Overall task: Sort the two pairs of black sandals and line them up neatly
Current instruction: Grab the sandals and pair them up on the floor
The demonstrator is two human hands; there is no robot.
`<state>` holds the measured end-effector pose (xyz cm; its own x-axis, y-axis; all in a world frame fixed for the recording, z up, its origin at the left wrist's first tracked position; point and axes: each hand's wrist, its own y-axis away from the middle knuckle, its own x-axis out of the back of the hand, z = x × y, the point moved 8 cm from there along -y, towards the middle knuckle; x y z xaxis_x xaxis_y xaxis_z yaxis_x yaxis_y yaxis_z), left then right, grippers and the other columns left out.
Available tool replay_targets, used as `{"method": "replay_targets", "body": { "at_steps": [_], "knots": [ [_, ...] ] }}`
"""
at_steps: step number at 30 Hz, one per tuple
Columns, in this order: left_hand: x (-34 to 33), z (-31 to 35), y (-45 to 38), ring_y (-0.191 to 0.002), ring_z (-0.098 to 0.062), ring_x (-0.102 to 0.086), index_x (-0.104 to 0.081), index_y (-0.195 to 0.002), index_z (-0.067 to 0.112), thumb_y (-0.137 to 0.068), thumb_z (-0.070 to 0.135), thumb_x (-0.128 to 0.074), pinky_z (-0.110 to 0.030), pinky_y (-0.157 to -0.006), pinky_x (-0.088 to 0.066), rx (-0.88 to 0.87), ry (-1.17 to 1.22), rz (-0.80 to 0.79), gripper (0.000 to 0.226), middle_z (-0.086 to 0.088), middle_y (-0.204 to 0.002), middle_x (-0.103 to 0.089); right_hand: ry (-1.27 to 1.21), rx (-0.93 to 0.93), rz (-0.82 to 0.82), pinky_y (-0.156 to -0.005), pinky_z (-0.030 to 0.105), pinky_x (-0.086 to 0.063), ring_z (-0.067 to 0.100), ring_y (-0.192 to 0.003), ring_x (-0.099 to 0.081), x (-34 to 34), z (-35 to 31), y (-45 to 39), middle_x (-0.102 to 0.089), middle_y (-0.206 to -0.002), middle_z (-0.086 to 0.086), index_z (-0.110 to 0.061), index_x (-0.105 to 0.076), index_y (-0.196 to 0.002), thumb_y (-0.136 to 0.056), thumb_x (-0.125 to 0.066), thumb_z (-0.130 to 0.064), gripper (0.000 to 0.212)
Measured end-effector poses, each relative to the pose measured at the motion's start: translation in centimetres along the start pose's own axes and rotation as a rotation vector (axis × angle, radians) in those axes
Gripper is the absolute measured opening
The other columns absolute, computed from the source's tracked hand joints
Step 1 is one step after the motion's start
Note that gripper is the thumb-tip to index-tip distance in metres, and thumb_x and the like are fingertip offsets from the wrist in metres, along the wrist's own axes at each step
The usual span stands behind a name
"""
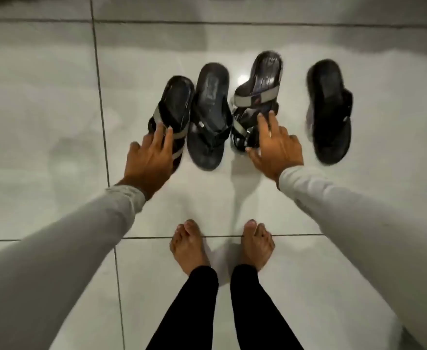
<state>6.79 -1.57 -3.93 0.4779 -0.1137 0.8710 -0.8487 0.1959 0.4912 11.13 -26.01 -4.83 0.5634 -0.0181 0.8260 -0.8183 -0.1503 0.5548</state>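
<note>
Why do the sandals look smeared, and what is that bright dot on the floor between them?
Head view: motion blur softens the far-right sandal most; the dot is lamp glare on glossy tile floor; grout lines bow from the wide-angle lens.

Four black sandals stand in a row on the glossy pale tiled floor (55,109): a grey-strapped black sandal (174,104) under the left hand (151,157), touching a plain black thong sandal (208,117); a second grey-strapped sandal (258,87), tilted, with the right hand (274,147) spread on its front; a second plain thong sandal (330,112) apart at far right. Bare feet (189,246) stand below
</note>
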Motion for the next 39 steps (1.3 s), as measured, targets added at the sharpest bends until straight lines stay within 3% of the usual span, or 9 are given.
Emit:
{"method": "replay_targets", "body": {
  "at_steps": [4,7,10,15,20,28,31,36,39],
  "knots": [
    [-2.4,-1.9,-6.1,-0.117,-0.049,-0.058,-0.019,-0.159,0.004,-0.1,0.019,-0.049,-0.053,-0.087,-0.049,0.008,0.007,-0.034,0.068,-0.029,-0.164,-0.02,-0.099,-0.033,0.112,-0.092,0.056,-0.05,0.044,-0.119,-0.056,-0.4,0.8,-6.6,-0.016,-0.164,0.012,-0.017,-0.016,-0.156,-0.094,-0.056,-0.037,0.077],
    [-3.8,-2.3,-7.9,-0.103,-0.05,-0.066,-0.039,-0.146,0.003,-0.1,0.017,-0.052,-0.051,-0.081,-0.052,0.035,0.004,-0.133,0.05,-0.027,-0.138,-0.051,-0.06,0.0,0.065,-0.093,0.058,-0.049,0.048,-0.117,-0.056,-1.0,0.7,-9.3,-0.024,-0.16,0.012,-0.02,-0.017,-0.155,-0.094,-0.057,-0.034,0.075],
    [-4.1,-2.3,-7.2,-0.099,-0.05,-0.067,-0.053,-0.127,0.001,-0.1,0.014,-0.053,-0.051,-0.078,-0.052,0.009,0.012,-0.15,0.03,-0.025,-0.121,-0.058,-0.012,-0.017,0.085,-0.087,0.055,-0.051,0.049,-0.108,-0.058,-0.9,1.3,-9.7,-0.034,-0.148,0.017,-0.012,-0.041,-0.14,-0.093,-0.061,-0.029,0.053],
    [-4.8,-3.1,-2.9,-0.104,-0.045,-0.063,-0.055,-0.126,0.003,-0.101,0.011,-0.052,-0.05,-0.079,-0.054,0.006,0.011,-0.222,0.026,-0.022,-0.119,-0.06,-0.046,-0.008,0.062,-0.077,0.051,-0.052,0.048,-0.1,-0.059,-2.3,1.6,-5.0,-0.05,-0.127,0.022,-0.002,-0.056,-0.117,-0.097,-0.054,-0.025,0.03],
    [-5.2,-5.5,1.2,-0.103,-0.043,-0.064,-0.044,-0.137,0.008,-0.101,0.015,-0.054,-0.049,-0.076,-0.055,0.059,0.061,-0.248,0.038,-0.019,-0.123,-0.059,-0.179,0.028,0.232,-0.065,0.042,-0.053,0.04,-0.086,-0.061,-0.7,-0.3,1.9,-0.058,-0.105,0.018,-0.003,-0.06,-0.099,-0.092,-0.057,-0.026,0.025],
    [-4.5,-12.2,4.9,-0.101,-0.044,-0.064,-0.046,-0.132,0.008,-0.099,0.015,-0.057,-0.05,-0.071,-0.056,0.167,0.099,-0.218,0.036,-0.021,-0.123,-0.054,-0.34,0.222,0.418,-0.061,0.038,-0.05,0.032,-0.08,-0.057,4.7,-10.8,4.2,-0.057,-0.088,0.015,-0.003,-0.059,-0.084,-0.081,-0.063,-0.019,0.017],
    [-4.6,-14.5,4.8,-0.103,-0.044,-0.063,-0.046,-0.129,0.007,-0.099,0.014,-0.056,-0.05,-0.071,-0.056,0.2,0.104,-0.236,0.033,-0.021,-0.128,-0.048,-0.304,0.341,0.355,-0.062,0.037,-0.05,0.032,-0.08,-0.057,4.5,-15.9,1.4,-0.057,-0.089,0.015,-0.002,-0.061,-0.087,-0.081,-0.062,-0.021,0.02],
    [-4.8,-16.4,3.2,-0.1,-0.043,-0.062,-0.047,-0.127,0.003,-0.096,0.002,-0.052,-0.049,-0.073,-0.053,0.232,0.079,-0.24,0.031,-0.023,-0.13,-0.047,-0.21,0.448,-0.037,-0.078,0.043,-0.054,0.033,-0.105,-0.055,-1.3,-22.6,-5.0,-0.051,-0.118,0.014,-0.004,-0.057,-0.115,-0.091,-0.054,-0.029,0.035],
    [-4.8,-16.1,2.0,-0.105,-0.045,-0.061,-0.045,-0.131,-0.001,-0.097,-0.002,-0.051,-0.052,-0.081,-0.055,0.202,0.072,-0.223,0.035,-0.026,-0.134,-0.046,-0.166,0.469,-0.091,-0.084,0.045,-0.054,0.033,-0.11,-0.054,-3.3,-25.1,-6.5,-0.049,-0.124,0.013,-0.007,-0.054,-0.122,-0.093,-0.051,-0.029,0.037]
  ]
}}
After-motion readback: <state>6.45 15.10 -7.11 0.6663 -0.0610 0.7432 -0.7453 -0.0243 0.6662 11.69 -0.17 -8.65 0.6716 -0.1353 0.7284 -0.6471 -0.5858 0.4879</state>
